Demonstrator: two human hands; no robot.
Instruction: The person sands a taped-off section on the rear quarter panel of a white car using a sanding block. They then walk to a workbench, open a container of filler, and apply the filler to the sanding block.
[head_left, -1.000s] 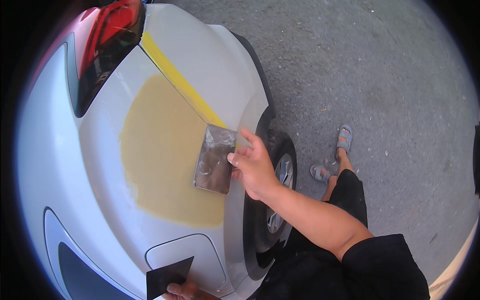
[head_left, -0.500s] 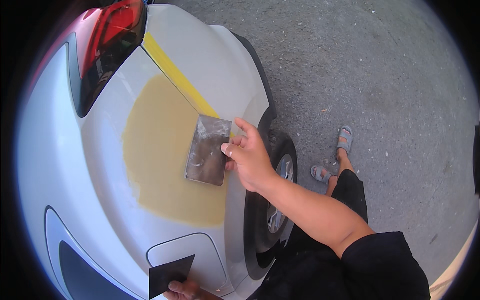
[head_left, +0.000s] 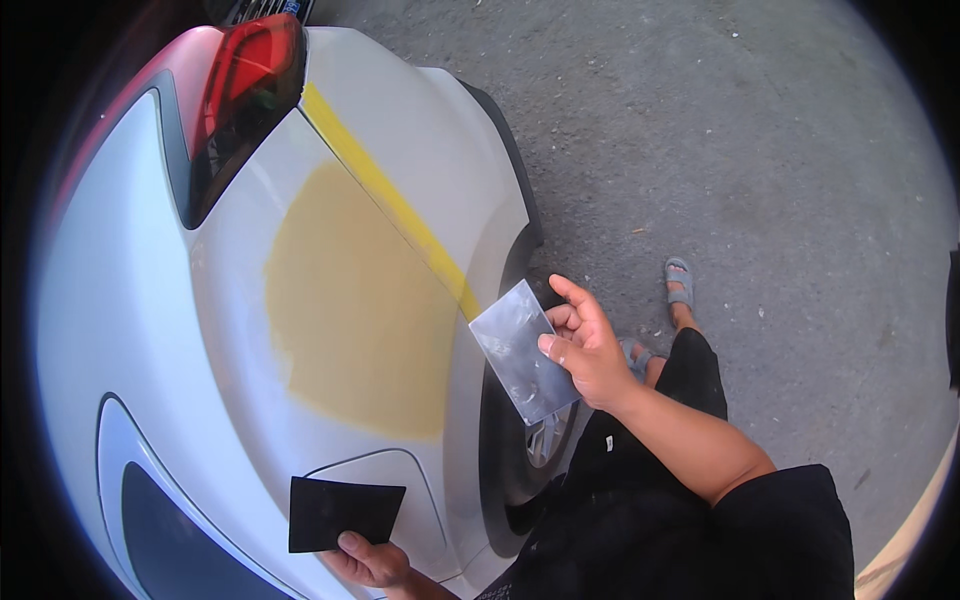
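Note:
My right hand grips a thin, shiny grey putty spreader, thumb on top and index finger raised. Its face carries whitish smears, and it hangs over the edge of the rear wheel arch, beside the lower end of the yellow masking tape. My left hand pinches a flat black putty spreader by its lower edge, in front of the fuel flap. A broad tan patch of filler covers part of the silver car's rear side panel.
At the upper left is the red tail light. The rear wheel sits below the arch, partly hidden by my right hand's spreader. Grey asphalt spreads to the right, where my feet stand in grey sandals.
My right hand has drawn its spreader off the filler patch, right and downward, and tilted it. My left hand has turned the black spreader and lifted it slightly.

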